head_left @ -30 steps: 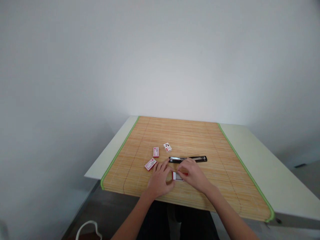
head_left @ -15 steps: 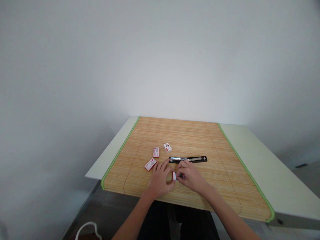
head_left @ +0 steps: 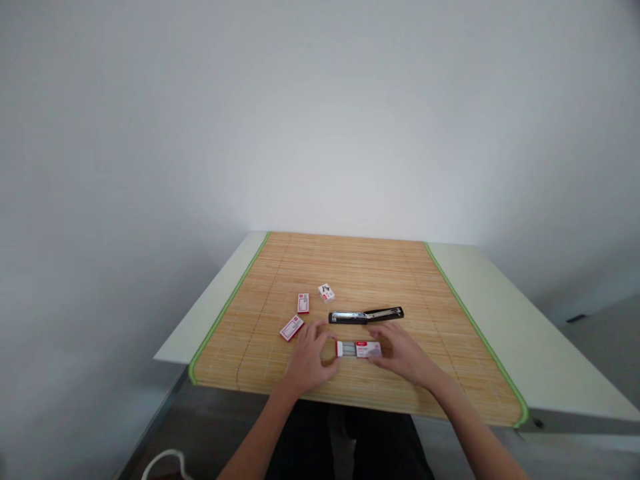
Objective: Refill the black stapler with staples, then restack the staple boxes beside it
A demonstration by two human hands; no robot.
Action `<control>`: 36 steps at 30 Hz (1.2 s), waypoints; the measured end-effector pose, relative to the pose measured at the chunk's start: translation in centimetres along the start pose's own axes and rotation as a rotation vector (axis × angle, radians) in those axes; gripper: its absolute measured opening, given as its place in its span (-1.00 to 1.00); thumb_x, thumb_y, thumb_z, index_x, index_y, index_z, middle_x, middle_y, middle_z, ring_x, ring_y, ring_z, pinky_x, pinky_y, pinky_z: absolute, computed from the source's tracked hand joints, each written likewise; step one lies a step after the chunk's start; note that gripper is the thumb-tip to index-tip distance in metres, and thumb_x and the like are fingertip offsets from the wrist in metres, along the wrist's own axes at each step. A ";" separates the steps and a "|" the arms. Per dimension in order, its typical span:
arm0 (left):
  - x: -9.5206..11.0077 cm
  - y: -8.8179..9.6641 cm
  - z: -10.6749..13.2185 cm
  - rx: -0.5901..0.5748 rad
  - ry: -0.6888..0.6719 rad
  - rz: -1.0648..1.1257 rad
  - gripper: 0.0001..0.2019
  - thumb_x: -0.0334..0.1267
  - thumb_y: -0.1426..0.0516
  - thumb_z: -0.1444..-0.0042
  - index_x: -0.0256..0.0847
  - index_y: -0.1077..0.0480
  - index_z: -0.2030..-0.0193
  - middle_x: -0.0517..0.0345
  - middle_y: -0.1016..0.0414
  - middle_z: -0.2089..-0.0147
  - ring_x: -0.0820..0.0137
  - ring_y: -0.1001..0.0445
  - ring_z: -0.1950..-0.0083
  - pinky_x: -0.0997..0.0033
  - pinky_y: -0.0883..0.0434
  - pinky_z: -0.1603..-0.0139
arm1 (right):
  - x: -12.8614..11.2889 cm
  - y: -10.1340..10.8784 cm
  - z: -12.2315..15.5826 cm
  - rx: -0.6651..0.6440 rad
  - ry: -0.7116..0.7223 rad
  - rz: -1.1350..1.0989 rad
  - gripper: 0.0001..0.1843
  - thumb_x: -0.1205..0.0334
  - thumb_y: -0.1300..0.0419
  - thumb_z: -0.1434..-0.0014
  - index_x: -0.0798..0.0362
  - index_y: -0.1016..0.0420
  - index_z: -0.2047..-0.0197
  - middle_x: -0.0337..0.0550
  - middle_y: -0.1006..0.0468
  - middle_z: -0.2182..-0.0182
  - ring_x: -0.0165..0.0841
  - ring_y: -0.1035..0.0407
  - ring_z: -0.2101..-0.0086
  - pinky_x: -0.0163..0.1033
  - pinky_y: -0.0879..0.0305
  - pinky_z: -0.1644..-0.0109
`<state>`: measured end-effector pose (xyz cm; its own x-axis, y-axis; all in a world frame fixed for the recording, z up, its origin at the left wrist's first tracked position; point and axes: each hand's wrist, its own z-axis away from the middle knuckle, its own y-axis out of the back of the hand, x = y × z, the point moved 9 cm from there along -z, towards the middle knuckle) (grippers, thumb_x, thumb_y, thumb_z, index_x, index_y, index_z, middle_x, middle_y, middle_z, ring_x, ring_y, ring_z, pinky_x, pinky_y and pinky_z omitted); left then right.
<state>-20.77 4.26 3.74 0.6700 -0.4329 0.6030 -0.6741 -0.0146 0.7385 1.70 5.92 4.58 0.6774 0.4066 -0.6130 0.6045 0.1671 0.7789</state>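
Note:
A small red-and-white staple box (head_left: 368, 349) lies near the mat's front edge, its inner tray (head_left: 349, 349) slid out to the left. Grey strips of staples show in that tray. Thumb and fingers of my left hand (head_left: 311, 357) are closed on the tray's left end. My right hand (head_left: 404, 355) curves round the right end of the sleeve, thumb at the lower edge. Just beyond my hands lies a black stapler (head_left: 367, 316), opened out flat with its metal staple channel showing.
Left of the stapler are two red-edged boxes, one angled (head_left: 291, 328) and one upright to me (head_left: 303, 303), plus a white box (head_left: 327, 293). A bamboo mat (head_left: 360, 267) with green edging covers the middle of the white table (head_left: 480, 287). A wall stands behind.
My right hand has shifted from its pinch over the middle of the box to the right end, uncovering the sleeve and the staples. My left hand keeps its place; the view has shifted slightly.

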 end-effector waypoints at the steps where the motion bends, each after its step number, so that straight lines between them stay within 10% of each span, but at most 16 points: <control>1: 0.0 0.0 0.0 0.002 0.001 0.008 -0.58 -0.27 -0.32 -0.01 0.01 -0.46 -0.05 0.02 -0.34 -0.25 0.04 -0.29 -0.31 -0.05 -0.27 -0.36 | 0.8 0.2 0.6 -0.006 -0.015 0.011 -0.38 0.05 -0.44 -0.09 -0.11 -0.48 -0.21 -0.02 -0.54 -0.06 -0.03 -0.38 -0.07 0.08 -0.31 -0.19; 8: -1.0 -0.8 0.0 -0.057 0.014 0.006 -0.71 -0.17 -0.33 -0.10 0.02 -0.51 0.02 0.10 -0.47 -0.02 0.13 -0.38 -0.12 0.07 -0.33 -0.20 | 2.7 0.0 2.0 0.000 -0.016 0.029 -0.68 0.09 -0.38 -0.18 -0.16 -0.59 -0.02 -0.11 -0.55 -0.03 -0.09 -0.37 -0.07 0.04 -0.29 -0.18; 24: -1.4 -2.2 -1.1 -0.121 0.006 0.053 -0.61 0.13 -0.40 -0.02 0.00 -0.57 0.09 0.17 -0.56 0.08 0.18 -0.43 -0.04 0.14 -0.26 -0.16 | 0.5 -2.5 0.6 0.000 0.010 -0.089 -0.61 0.10 -0.39 -0.18 -0.10 -0.60 -0.08 -0.07 -0.59 0.05 -0.09 -0.41 -0.01 0.02 -0.31 -0.15; 30: -0.5 -0.8 -0.5 0.001 0.040 -0.037 -0.59 0.15 -0.20 -0.27 -0.07 -0.47 -0.08 0.01 -0.47 -0.13 0.12 -0.39 -0.17 0.07 -0.33 -0.20 | 6.9 2.4 3.3 0.189 -0.241 -0.282 -0.54 -0.08 -0.30 -0.24 -0.09 -0.54 -0.14 -0.08 -0.62 0.12 -0.18 -0.48 0.19 -0.09 -0.41 0.09; 33: 0.5 -1.3 -0.7 0.011 -0.006 -0.132 -0.49 0.08 -0.13 -0.34 0.01 -0.29 -0.36 -0.01 -0.28 -0.40 0.06 -0.24 -0.37 -0.06 -0.22 -0.36 | 10.7 5.2 3.4 0.435 -0.291 -0.409 -0.37 -0.11 -0.39 -0.14 -0.14 -0.45 -0.24 -0.02 -0.56 -0.12 -0.11 -0.45 -0.04 -0.02 -0.39 -0.09; 36: 1.0 -2.0 -1.1 0.027 -0.011 -0.200 -0.45 0.05 -0.09 -0.37 0.07 -0.18 -0.45 0.04 -0.12 -0.51 0.05 -0.11 -0.48 -0.14 -0.15 -0.43 | 12.0 3.9 1.1 0.398 -0.247 -0.726 -0.23 -0.09 -0.43 -0.09 -0.17 -0.35 -0.32 -0.02 -0.47 -0.26 -0.11 -0.36 -0.21 0.03 -0.31 -0.27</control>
<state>-18.43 4.85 3.19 0.7878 -0.4290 0.4419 -0.5365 -0.1256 0.8345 12.66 10.47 0.08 0.1100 0.1066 -0.9882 0.9936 -0.0355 0.1068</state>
